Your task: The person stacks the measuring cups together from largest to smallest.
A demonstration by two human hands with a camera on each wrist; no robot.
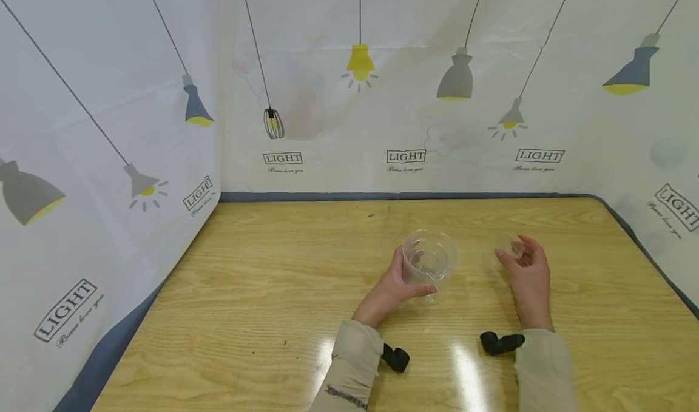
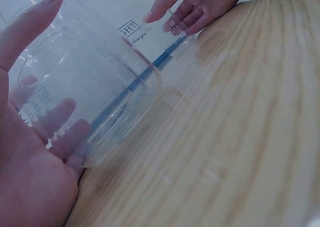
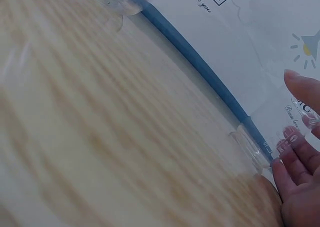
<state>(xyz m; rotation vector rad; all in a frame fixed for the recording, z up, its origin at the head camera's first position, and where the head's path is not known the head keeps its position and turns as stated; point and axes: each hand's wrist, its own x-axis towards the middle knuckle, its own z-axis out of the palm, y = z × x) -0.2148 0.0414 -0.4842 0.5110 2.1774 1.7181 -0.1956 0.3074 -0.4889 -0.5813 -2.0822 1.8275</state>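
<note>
My left hand (image 1: 389, 289) curls round a large clear, wide-mouthed cup (image 1: 415, 273), its thumb on the near side. The left wrist view shows the fingers (image 2: 62, 112) behind the transparent wall of the cup, whose base is low over the wooden table. Farther right, my right hand (image 1: 531, 272) holds a small clear cup (image 1: 499, 246) between the thumb and fingers. In the right wrist view, the small cup's base (image 3: 250, 149) is near the tabletop; I cannot tell whether it touches. A gap separates the two cups.
The wooden table (image 1: 246, 290) reaches back to a pale curtain (image 1: 327, 114) printed with lamps, which encloses the left, back and right sides. Black wrist mounts (image 1: 395, 358) sit at both sleeves. Glare lies on the near tabletop.
</note>
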